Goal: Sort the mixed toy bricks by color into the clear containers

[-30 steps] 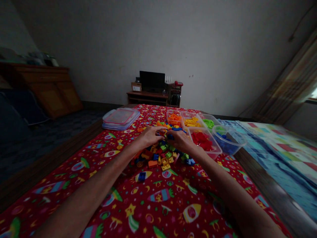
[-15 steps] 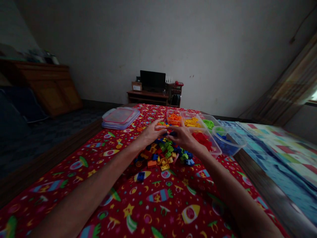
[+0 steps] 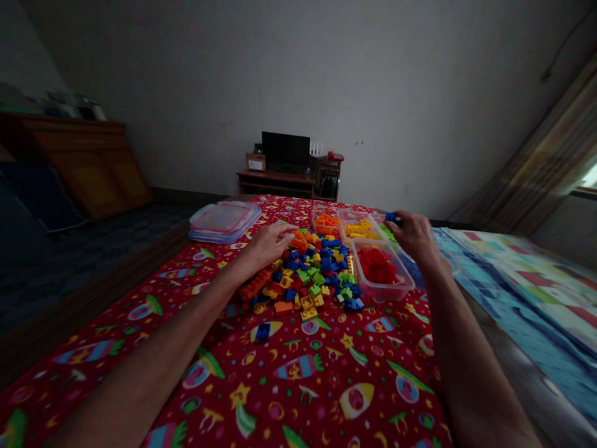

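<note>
A heap of mixed coloured bricks [image 3: 310, 274] lies on the red patterned cloth [image 3: 298, 379]. My left hand [image 3: 268, 242] rests at the heap's far left edge, fingers curled onto bricks there. My right hand [image 3: 413, 236] is raised to the right, over the clear tubs, pinching a blue brick [image 3: 392, 218] in its fingertips. Beneath and beside it stand tubs of red bricks [image 3: 380, 267], yellow bricks [image 3: 359, 229], orange bricks [image 3: 326, 221] and green bricks [image 3: 387, 231]. A tub further right is mostly hidden by my right hand.
A stack of clear lids [image 3: 224, 221] lies at the cloth's far left. A single blue brick [image 3: 262, 331] lies apart, nearer to me. A blue patterned mat [image 3: 522, 292] lies at right. A dark screen on a low stand [image 3: 285, 165] is by the far wall.
My right hand left the heap and swung right and up over the tubs with a blue brick. My left hand shifted slightly left along the heap's edge.
</note>
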